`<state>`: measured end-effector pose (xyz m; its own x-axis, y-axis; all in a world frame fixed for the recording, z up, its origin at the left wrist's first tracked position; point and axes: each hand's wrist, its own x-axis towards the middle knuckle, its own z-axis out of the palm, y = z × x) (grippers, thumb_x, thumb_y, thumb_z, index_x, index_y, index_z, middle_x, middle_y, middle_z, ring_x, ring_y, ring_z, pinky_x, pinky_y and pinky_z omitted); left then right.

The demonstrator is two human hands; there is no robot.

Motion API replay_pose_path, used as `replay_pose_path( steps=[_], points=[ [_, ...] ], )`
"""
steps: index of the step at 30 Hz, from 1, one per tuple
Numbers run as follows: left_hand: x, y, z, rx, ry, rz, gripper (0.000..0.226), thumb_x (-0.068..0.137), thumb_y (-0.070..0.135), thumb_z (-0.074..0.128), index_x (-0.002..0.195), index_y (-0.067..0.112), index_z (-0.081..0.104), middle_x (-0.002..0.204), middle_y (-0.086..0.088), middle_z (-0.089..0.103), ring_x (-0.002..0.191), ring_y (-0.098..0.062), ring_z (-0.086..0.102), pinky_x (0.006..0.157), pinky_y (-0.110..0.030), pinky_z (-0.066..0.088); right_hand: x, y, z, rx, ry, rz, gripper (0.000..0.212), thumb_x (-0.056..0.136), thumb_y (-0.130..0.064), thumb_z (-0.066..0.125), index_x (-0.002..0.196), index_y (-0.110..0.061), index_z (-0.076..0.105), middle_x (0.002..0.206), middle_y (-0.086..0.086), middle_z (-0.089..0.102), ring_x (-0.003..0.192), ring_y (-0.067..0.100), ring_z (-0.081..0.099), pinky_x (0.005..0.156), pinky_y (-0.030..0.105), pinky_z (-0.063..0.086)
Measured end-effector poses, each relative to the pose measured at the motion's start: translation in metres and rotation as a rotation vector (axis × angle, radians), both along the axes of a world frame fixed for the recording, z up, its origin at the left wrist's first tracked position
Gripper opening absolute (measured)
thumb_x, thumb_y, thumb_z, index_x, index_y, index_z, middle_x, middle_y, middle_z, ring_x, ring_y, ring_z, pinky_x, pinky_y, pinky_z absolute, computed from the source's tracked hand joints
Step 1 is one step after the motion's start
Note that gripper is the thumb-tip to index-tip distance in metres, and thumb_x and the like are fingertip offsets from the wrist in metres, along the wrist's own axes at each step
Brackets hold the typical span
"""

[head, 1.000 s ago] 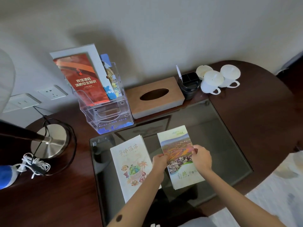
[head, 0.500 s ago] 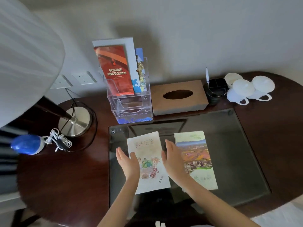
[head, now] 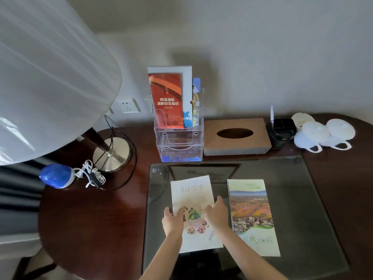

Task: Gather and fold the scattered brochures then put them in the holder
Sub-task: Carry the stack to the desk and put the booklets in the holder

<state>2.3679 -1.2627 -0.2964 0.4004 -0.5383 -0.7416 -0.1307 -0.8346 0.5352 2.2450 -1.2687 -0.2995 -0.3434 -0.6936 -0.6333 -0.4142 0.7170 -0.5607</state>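
here, both the left hand [head: 173, 220] and right hand [head: 218, 214] rest loosely spread fingers on the white brochure [head: 193, 199]; the landscape brochure [head: 252, 215] lies just beside, the clear holder [head: 179, 142] behind.

Lamp [head: 112, 156]: stood at 9 o'clock.
Tissue box [head: 236, 136]: lay at 12 o'clock.
Cups [head: 323, 134]: sat at 2 o'clock.

A plain off-white wall [head: 262, 47] backed a dark wooden table [head: 90, 219] topped with a glass pane [head: 302, 199]. A white-shaded lamp [head: 40, 77] stood at left, near a wall socket [head: 128, 106].
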Motion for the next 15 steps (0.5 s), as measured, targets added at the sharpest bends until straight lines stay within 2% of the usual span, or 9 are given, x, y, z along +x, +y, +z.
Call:
replay_pose_path(
  steps=[1,3,6,7,9,10,12,15],
  points=[
    [0.004,-0.003,-0.002,0.019,0.027,0.001,0.025,0.085,0.012,0.058,0.105,-0.002,0.053,0.1,-0.017,0.062,0.089,-0.032,0.061,0.074,-0.038,0.047,-0.005,-0.003,-0.001,0.038,-0.045,-0.04,0.058,0.093,-0.005,0.045,0.145,-0.002,0.021,0.141,0.018,0.042,0.104,0.026,0.059,0.067,0.028,0.049],
    [0.011,-0.004,-0.004,0.038,0.082,0.002,0.018,0.079,0.003,0.062,0.094,-0.006,0.063,0.089,-0.017,0.069,0.082,-0.032,0.065,0.072,-0.037,0.052,-0.015,-0.005,-0.003,0.107,-0.14,-0.079,0.051,0.087,-0.004,0.051,0.136,0.0,0.037,0.126,0.017,0.054,0.102,0.025,0.06,0.066,0.029,0.051],
    [0.019,-0.005,0.0,-0.026,0.098,-0.044,0.023,0.07,-0.008,0.058,0.08,0.007,0.072,0.069,-0.007,0.072,0.065,-0.023,0.066,0.056,-0.026,0.053,-0.027,-0.008,0.0,0.176,-0.229,-0.069,0.036,0.083,0.0,0.055,0.119,-0.001,0.052,0.105,0.013,0.062,0.091,0.021,0.064,0.062,0.027,0.056],
    [0.02,-0.006,0.005,-0.068,0.117,-0.056,0.025,0.068,-0.011,0.058,0.078,0.008,0.071,0.063,-0.006,0.071,0.062,-0.023,0.064,0.057,-0.029,0.055,-0.03,-0.011,0.004,0.192,-0.233,-0.065,0.03,0.084,0.001,0.057,0.114,-0.002,0.055,0.102,0.012,0.063,0.091,0.022,0.065,0.062,0.027,0.057],
    [0.024,-0.012,0.014,-0.187,0.172,-0.091,0.027,0.068,-0.017,0.06,0.083,0.004,0.069,0.066,-0.016,0.071,0.066,-0.028,0.064,0.073,-0.046,0.056,-0.036,-0.018,0.014,0.186,-0.247,-0.027,0.016,0.083,0.0,0.058,0.098,-0.006,0.06,0.097,0.011,0.066,0.092,0.024,0.066,0.076,0.039,0.058],
    [0.027,-0.015,0.021,-0.253,0.194,-0.103,0.028,0.07,-0.018,0.061,0.087,0.003,0.069,0.073,-0.019,0.072,0.07,-0.03,0.065,0.078,-0.05,0.054,-0.039,-0.024,0.021,0.15,-0.264,-0.002,0.012,0.083,0.0,0.059,0.091,-0.009,0.062,0.095,0.01,0.068,0.089,0.022,0.067,0.079,0.041,0.058],
    [0.03,-0.029,0.039,-0.375,0.193,-0.133,0.031,0.074,-0.015,0.062,0.091,0.009,0.069,0.082,-0.011,0.074,0.077,-0.027,0.068,0.076,-0.042,0.055,-0.046,-0.042,0.04,0.01,-0.298,0.036,0.015,0.081,0.0,0.061,0.083,-0.015,0.065,0.09,0.005,0.07,0.081,0.015,0.067,0.072,0.033,0.057],
    [0.03,-0.066,0.08,-0.555,0.182,-0.13,0.039,0.077,-0.014,0.06,0.087,0.022,0.07,0.081,0.003,0.075,0.078,-0.014,0.071,0.068,-0.027,0.055,-0.051,-0.081,0.081,-0.228,-0.372,0.011,0.016,0.076,0.004,0.066,0.084,-0.009,0.071,0.088,0.006,0.074,0.082,0.02,0.07,0.07,0.035,0.055]
  ],
)
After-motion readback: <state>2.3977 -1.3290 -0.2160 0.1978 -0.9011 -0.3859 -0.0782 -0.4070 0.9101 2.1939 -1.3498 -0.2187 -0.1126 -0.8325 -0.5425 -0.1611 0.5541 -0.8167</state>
